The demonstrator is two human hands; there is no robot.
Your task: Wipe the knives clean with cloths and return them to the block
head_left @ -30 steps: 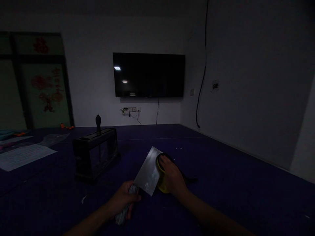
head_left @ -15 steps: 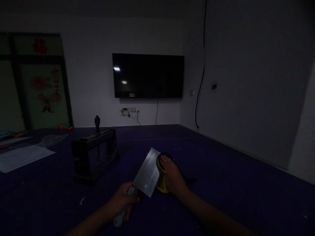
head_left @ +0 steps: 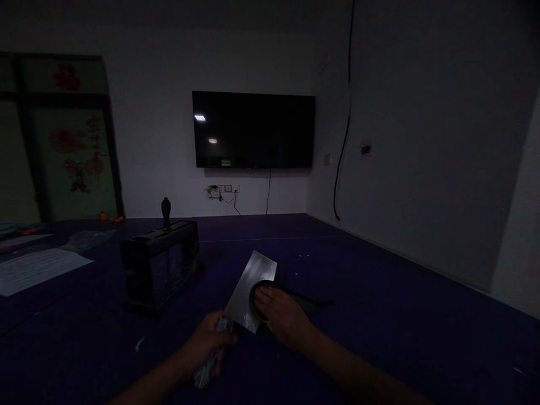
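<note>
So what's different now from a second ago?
The right hand and the yellow-and-black tool under it have moved left and nearer the camera, farther across the cleaver, baring its far right corner. Nothing was picked up or let go; the left hand still grips the cleaver's handle, and the black-framed box stays put.

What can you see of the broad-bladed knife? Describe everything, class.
The knife has a broad, nearly rectangular blade, silvery and metal-looking, with a streaky shine. Its mottled grey handle points back toward the person, gripped in the left hand; the blade slants forward and right over the purple surface. A dark, yellow-edged tool under the right hand hides part of the blade and seems to touch it. Whether the blade rests on the surface is unclear.
</note>
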